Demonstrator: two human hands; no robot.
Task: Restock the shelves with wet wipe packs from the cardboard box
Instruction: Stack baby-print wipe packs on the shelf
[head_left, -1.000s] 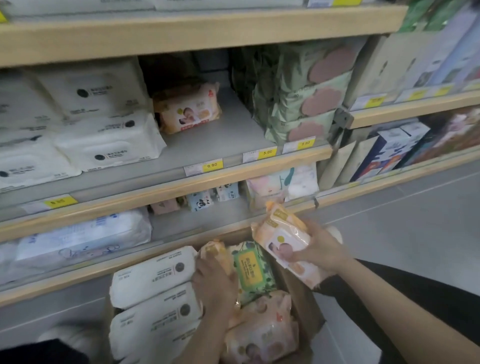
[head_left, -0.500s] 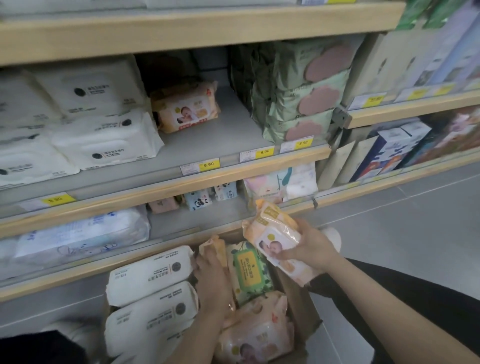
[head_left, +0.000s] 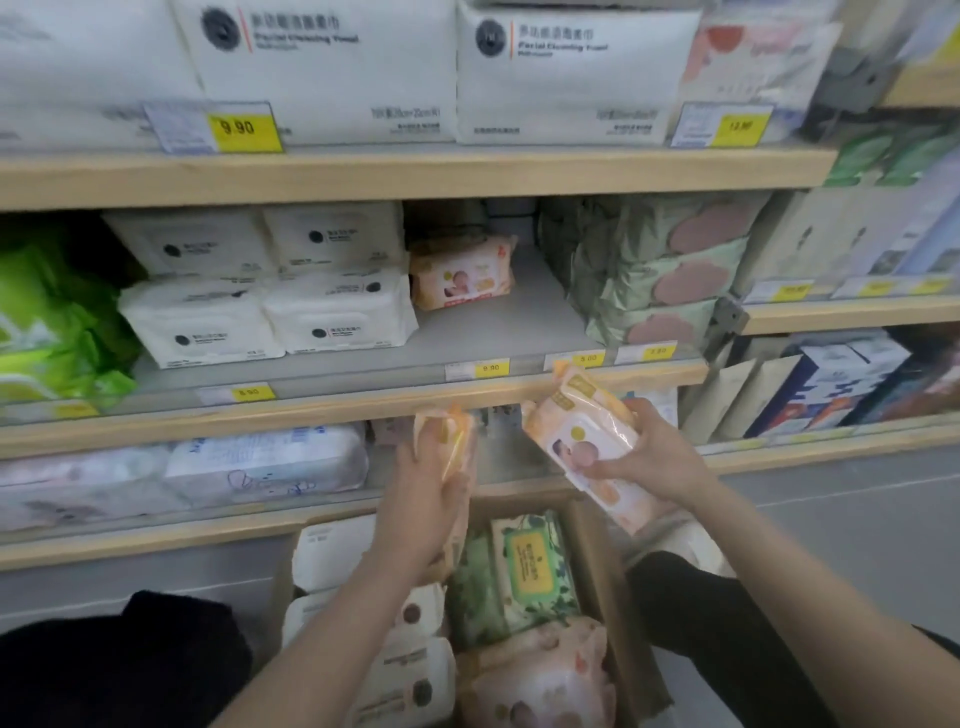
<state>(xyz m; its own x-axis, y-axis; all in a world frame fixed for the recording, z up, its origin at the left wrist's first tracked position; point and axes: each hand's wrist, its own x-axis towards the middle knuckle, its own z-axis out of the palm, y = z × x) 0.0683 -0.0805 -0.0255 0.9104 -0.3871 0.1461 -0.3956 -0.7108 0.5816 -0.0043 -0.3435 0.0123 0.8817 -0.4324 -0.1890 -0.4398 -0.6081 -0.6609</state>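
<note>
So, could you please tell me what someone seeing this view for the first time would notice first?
Two bare hands are raised mid-frame, the left hand gripping an orange wet wipe pack and the right hand gripping a peach baby-print wipe pack. Below them sits the open brown cardboard box of packs. Above, a lone orange baby-print pack lies in a gap on the grey middle shelf.

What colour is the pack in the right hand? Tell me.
Peach-orange and white pack, baby pictured; head view.
</note>
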